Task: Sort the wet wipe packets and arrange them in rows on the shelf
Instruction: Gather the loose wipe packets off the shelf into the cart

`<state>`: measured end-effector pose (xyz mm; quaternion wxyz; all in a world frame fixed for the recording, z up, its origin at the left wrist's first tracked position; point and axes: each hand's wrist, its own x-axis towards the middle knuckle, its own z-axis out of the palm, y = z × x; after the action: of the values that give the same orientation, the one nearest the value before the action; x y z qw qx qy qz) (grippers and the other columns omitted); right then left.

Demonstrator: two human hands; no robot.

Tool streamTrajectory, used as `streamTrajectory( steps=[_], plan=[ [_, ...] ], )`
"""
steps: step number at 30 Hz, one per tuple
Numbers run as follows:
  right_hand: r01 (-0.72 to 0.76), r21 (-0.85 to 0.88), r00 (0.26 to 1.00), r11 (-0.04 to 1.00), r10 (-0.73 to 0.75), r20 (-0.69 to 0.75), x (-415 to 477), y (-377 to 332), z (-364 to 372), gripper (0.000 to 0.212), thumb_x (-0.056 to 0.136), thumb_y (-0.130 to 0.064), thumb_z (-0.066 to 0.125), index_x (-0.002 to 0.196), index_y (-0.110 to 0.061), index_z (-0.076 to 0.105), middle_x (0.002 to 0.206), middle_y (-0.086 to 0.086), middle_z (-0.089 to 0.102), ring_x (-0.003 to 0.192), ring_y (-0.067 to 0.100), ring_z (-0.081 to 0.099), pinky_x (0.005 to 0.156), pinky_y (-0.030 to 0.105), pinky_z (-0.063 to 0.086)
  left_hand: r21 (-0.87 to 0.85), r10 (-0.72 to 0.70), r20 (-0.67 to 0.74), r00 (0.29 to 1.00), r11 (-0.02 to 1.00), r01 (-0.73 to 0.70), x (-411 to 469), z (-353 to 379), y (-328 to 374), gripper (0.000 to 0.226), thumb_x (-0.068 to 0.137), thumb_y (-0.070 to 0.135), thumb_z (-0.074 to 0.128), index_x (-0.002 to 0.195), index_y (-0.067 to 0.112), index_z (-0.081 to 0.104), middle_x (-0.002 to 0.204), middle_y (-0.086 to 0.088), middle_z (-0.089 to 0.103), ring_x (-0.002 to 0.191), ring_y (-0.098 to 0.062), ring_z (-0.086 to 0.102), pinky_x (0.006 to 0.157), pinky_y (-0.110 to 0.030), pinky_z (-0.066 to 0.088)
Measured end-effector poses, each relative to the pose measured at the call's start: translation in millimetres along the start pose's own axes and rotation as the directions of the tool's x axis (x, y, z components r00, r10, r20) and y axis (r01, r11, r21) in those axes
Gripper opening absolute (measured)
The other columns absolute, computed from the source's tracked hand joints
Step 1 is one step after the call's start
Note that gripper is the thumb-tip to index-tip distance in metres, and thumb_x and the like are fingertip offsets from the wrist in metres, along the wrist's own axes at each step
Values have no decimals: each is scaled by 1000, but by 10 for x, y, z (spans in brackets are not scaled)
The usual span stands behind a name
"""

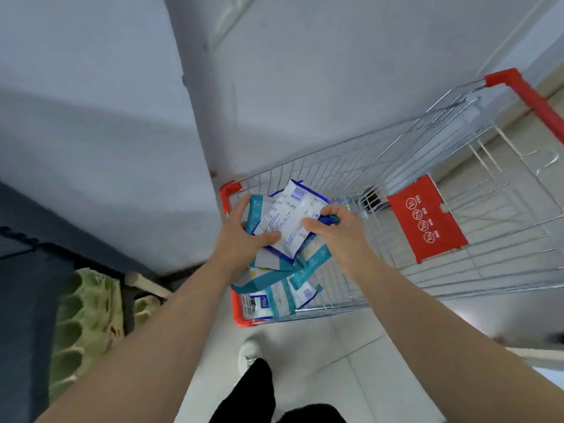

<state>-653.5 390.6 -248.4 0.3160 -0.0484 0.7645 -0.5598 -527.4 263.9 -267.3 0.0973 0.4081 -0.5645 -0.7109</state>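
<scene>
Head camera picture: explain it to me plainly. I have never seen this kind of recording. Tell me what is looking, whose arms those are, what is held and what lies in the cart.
There is no machine here. A person wears one wide-angle camera on the head, and it looks down at their own bare arms. The left hand and the right hand together grip a bundle of wet wipe packets. The packets are white with blue and teal edges, and their printed backs face up. The hands hold the bundle over a wire cart with red corners. In the cart's near end lie loose packets in a heap. A red flap with warning symbols sits farther along the cart. Below the arms, a shoe stands on the pale floor.
</scene>
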Motion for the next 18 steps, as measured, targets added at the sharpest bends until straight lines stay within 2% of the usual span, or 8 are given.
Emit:
streamTrajectory(
  steps=[2, 5, 8, 11, 14, 18],
  plan=[
    [-42, 0, 999, 999, 42, 19, 280, 226, 34, 33, 72, -7, 81, 91, -16, 55, 86, 2, 66, 61, 11, 66, 55, 25, 56, 14, -34, -25, 999, 999, 34, 254, 47, -238, 92, 71, 3, 81, 141, 39, 33, 112, -7, 66, 88, -27, 71, 72, -44, 60],
    [-101, -31, 994, 994, 102, 34, 704, 579, 109, 34, 71, -7, 82, 87, -19, 55, 90, 6, 68, 71, 18, 69, 66, 38, 60, -16, -87, -74, 993, 996, 86, 584, 125, -611, 90, 72, 4, 80, 140, 40, 34, 116, -4, 64, 95, -25, 69, 76, -46, 59],
    [-157, -54, 984, 986, 161, 81, 1099, 921, 195, 34, 73, -5, 80, 90, -17, 53, 95, 11, 68, 75, 25, 70, 65, 39, 60, -72, -152, -138, 979, 987, 143, 901, 192, -1024, 93, 71, 5, 81, 140, 45, 32, 121, -2, 63, 98, -25, 68, 76, -49, 58],
    [-150, -117, 977, 982, 165, 131, 1464, 1278, 291, 33, 74, -6, 80, 90, -17, 54, 93, 8, 66, 72, 20, 68, 60, 33, 59, -61, -181, -227, 957, 983, 171, 1178, 242, -1440, 92, 69, 9, 83, 135, 50, 34, 121, -1, 64, 102, -26, 67, 80, -51, 57],
    [-105, -191, 972, 976, 141, 190, 1790, 1641, 380, 31, 74, -8, 80, 88, -18, 54, 94, 6, 63, 76, 19, 64, 65, 31, 58, -60, -203, -308, 930, 979, 194, 1405, 294, -1780, 89, 72, 8, 80, 134, 52, 34, 126, 0, 59, 105, -24, 64, 79, -49, 58],
    [-50, -226, 960, 973, 109, 256, 2095, 1958, 457, 29, 76, -8, 78, 95, -15, 56, 94, -1, 59, 78, 8, 57, 68, 18, 50, 15, -185, -402, 897, 978, 208, 1663, 333, -2089, 87, 74, 10, 79, 141, 42, 33, 126, -2, 56, 103, -20, 63, 81, -43, 58]
  ],
)
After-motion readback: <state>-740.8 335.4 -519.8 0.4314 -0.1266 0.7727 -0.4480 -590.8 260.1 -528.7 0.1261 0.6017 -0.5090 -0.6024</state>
